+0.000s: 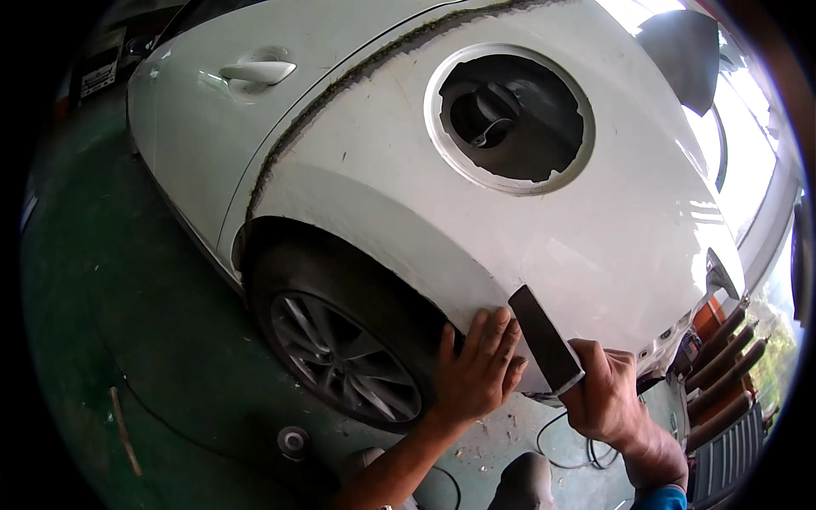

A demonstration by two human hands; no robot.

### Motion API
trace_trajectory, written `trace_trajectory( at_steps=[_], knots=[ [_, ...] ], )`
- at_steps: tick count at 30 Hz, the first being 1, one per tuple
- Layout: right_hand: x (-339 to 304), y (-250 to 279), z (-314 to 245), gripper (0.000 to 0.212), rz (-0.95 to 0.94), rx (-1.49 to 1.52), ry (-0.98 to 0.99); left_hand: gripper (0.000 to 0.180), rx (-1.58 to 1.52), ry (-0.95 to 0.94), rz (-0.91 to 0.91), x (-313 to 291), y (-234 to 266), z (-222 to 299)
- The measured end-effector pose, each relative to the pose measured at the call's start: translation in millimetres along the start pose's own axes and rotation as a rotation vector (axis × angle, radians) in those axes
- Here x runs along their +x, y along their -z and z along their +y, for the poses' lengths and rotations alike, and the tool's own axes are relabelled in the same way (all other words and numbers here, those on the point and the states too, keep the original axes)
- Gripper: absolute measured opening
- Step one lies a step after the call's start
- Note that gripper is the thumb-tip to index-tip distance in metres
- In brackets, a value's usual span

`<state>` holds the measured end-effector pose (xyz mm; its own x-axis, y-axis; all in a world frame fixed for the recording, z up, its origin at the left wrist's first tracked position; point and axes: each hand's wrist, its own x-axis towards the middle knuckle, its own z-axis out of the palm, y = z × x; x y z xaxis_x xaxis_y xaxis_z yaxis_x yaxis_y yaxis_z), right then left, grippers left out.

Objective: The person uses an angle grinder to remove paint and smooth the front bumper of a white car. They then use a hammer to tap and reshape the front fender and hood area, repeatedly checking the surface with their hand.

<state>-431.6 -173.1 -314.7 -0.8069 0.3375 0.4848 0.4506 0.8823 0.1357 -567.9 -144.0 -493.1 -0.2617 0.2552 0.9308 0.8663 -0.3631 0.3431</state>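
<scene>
The white rear quarter panel of a car curves across the middle of the view. My left hand lies against its wheel-arch edge, fingers stretched out, with nothing in its grasp. Just to the right, my right hand is closed round a dark flat bar with a pale end. The bar slants up and left over the panel; I cannot tell whether it touches the paint. Below the arch is the wheel with its dark tyre. A round fuel-filler opening gapes higher up, its cap showing inside.
A rough, dark seam runs down the panel beside the door with its white handle. On the green floor lie a round object, a thin stick and black cables. Long brown cylinders stand at the right.
</scene>
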Motion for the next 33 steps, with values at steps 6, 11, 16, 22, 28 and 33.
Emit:
trace_trajectory(
  at_steps=[6,11,16,22,28,33],
  knots=[
    [-7,-5,1,0.028,-0.015,-0.025,-0.005,0.052,-0.006,0.031,-0.016,-6,0,1],
    [-9,-7,3,0.03,-0.124,0.013,-0.075,0.051,-0.025,0.055,-0.006,-12,-2,2],
    [-6,-27,-4,0.029,-0.146,0.102,-0.068,0.056,0.018,0.093,-0.062,-20,-5,4],
    [-2,-36,0,0.03,-0.146,0.088,-0.161,0.064,-0.035,0.039,-0.034,-24,-12,-4],
    [3,-33,-1,0.034,-0.167,0.086,-0.147,0.048,-0.075,0.022,-0.012,-21,-10,0],
    [21,-31,-21,0.03,-0.06,0.194,0.007,0.042,-0.386,0.201,-0.02,-19,-15,0]
  ],
)
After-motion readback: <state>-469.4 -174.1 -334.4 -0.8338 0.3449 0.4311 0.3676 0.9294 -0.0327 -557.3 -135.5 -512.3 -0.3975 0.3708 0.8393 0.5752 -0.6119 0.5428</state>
